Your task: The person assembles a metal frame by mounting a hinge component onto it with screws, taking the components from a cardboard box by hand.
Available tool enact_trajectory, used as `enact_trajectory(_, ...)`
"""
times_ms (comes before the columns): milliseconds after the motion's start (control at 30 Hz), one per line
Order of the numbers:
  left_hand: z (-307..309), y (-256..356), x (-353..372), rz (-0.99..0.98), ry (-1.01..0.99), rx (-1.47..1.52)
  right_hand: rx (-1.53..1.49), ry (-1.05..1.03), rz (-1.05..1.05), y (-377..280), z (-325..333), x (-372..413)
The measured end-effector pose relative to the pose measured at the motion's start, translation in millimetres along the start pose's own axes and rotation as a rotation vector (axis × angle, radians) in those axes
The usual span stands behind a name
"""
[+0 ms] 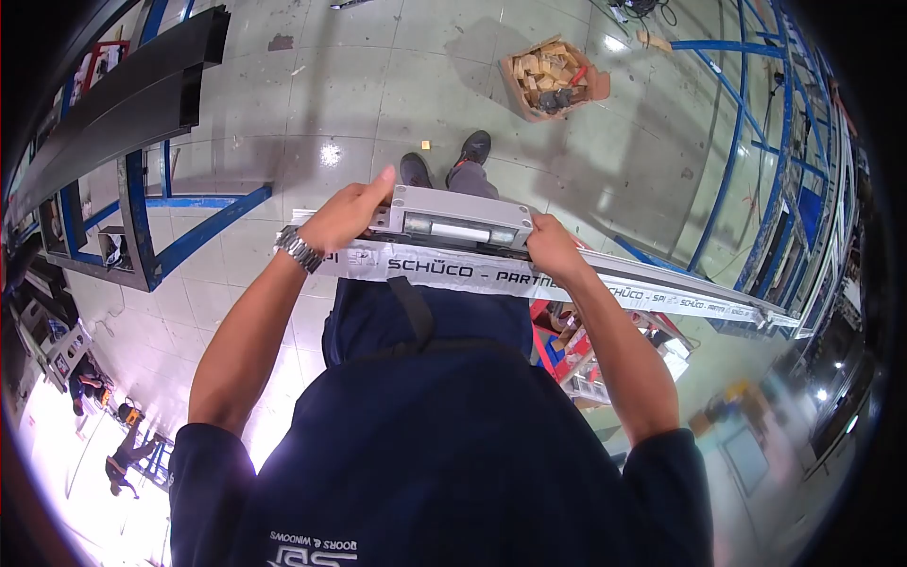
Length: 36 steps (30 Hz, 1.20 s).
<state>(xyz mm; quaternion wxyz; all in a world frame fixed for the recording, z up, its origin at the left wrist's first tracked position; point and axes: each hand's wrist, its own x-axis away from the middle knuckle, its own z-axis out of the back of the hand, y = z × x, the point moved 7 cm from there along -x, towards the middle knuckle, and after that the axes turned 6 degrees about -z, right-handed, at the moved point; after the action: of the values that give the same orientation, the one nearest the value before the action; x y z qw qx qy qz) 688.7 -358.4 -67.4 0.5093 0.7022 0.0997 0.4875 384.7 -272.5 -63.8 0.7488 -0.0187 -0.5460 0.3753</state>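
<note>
A grey metal box-shaped fitting with a pale cylinder in its open side lies along a long metal profile. White film printed with black lettering covers the profile's near face. My left hand, with a metal watch at the wrist, grips the fitting's left end, thumb raised beside it. At the right end, my right hand has its fingers closed on the fitting's corner. The undersides of both hands are hidden. The profile runs across in front of my waist and off to the right.
A cardboard box of small blocks stands on the tiled floor. Blue metal racks are at the right; dark profiles rest on a blue frame at the left. Red shelving is below the profile. Another person appears lower left.
</note>
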Motion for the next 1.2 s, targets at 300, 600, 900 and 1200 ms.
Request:
enact_trajectory(300, -26, 48, 4, -0.246, -0.11, -0.182, -0.051, -0.099, -0.218, 2, -2, 8)
enact_trajectory(600, -25, 41, 1, -0.282, -0.066, -0.079, -0.119, -0.095, 0.341, -75, 9, 27)
enact_trajectory(900, -23, 50, 6, -0.294, -0.052, -0.157, 0.045, -0.079, 0.232, -82, 5, 29)
enact_trajectory(1200, -25, 47, -4, -0.292, -0.044, -0.141, 0.018, -0.12, 0.148, -73, 2, 19)
